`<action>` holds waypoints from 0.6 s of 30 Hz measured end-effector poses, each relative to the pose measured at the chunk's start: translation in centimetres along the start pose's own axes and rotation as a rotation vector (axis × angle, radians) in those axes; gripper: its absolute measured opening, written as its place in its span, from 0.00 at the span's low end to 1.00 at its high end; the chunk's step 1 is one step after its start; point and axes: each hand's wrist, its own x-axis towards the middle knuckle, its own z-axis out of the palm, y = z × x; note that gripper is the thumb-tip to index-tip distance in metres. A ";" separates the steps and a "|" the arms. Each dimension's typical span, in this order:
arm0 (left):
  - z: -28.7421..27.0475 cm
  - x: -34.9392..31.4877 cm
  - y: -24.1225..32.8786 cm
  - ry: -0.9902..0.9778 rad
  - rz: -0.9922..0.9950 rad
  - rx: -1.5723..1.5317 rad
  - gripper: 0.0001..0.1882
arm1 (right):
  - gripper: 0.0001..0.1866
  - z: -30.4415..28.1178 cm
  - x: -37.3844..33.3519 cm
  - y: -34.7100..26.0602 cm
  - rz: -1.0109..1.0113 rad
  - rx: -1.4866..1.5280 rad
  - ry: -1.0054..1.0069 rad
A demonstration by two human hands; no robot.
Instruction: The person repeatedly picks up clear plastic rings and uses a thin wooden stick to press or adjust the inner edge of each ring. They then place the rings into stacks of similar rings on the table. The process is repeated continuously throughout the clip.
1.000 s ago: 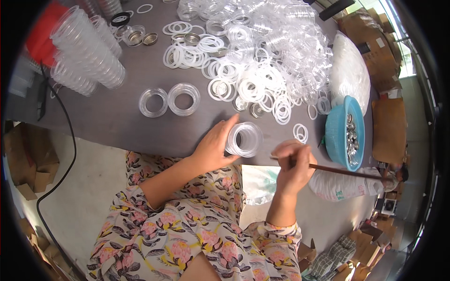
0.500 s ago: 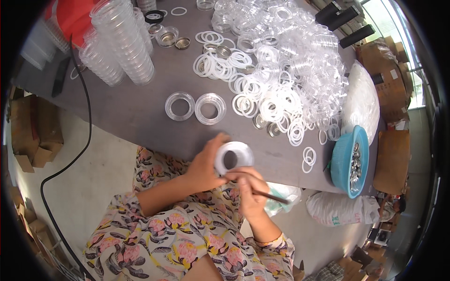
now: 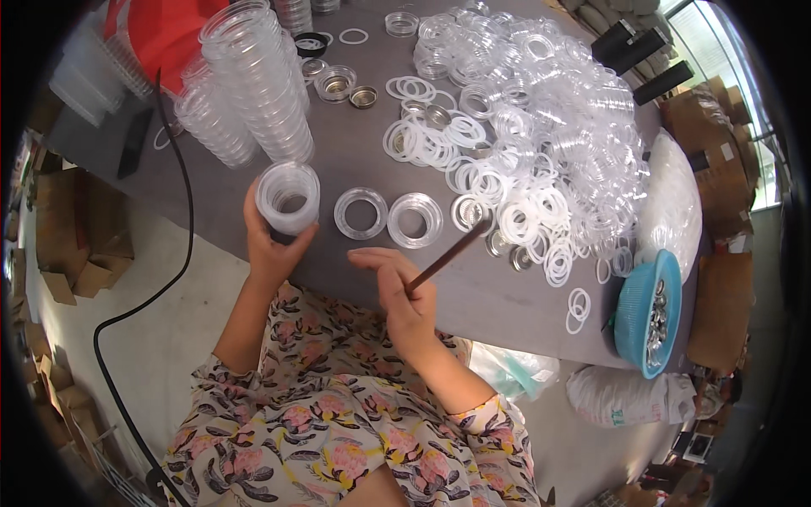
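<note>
My left hand (image 3: pixel 275 252) is wrapped round a short stack of clear plastic rings (image 3: pixel 288 221), holding it tilted just in front of the tall stacks. In my right hand (image 3: pixel 407 302) a thin dark brown stick (image 3: pixel 449 255) is gripped, its far end pointing up and to the right. Between and beyond the hands, two clear rings lie side by side on the grey table: a left ring (image 3: pixel 361 214) and a right ring (image 3: pixel 415 220). Flat white rings (image 3: pixel 515 221) and a few round metal pieces (image 3: pixel 469 211) lie to their right.
Tall stacks of clear plastic rings (image 3: pixel 258 84) stand at the back left near a red bag (image 3: pixel 165 42). A large heap of clear rings (image 3: pixel 549 110) covers the back right. The blue basket (image 3: pixel 635 317) at the right edge holds small metal pieces. A black cable (image 3: pixel 187 220) hangs on the left.
My left hand has carried the ring stack left and away from me, toward the tall stacks. My right hand has come off it, still holding the stick, now pointing up. The view has shifted slightly.
</note>
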 end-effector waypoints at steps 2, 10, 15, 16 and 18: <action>0.1 0.4 -1.2 0.028 -0.080 0.053 0.48 | 0.12 -0.9 0.1 0.3 0.057 -0.087 0.068; -0.2 -2.7 1.8 0.252 0.151 0.276 0.41 | 0.14 -4.6 1.3 2.2 -0.103 -1.008 0.115; 3.9 -2.5 6.0 -0.310 0.441 0.461 0.34 | 0.10 -6.1 2.0 3.9 -0.128 -0.666 0.298; 5.2 -1.7 6.3 -0.355 0.438 0.459 0.33 | 0.09 -6.5 1.9 3.5 0.018 -0.542 0.319; 7.3 -0.4 6.8 -0.445 0.436 0.452 0.33 | 0.07 -6.9 1.6 2.7 0.191 -0.261 0.378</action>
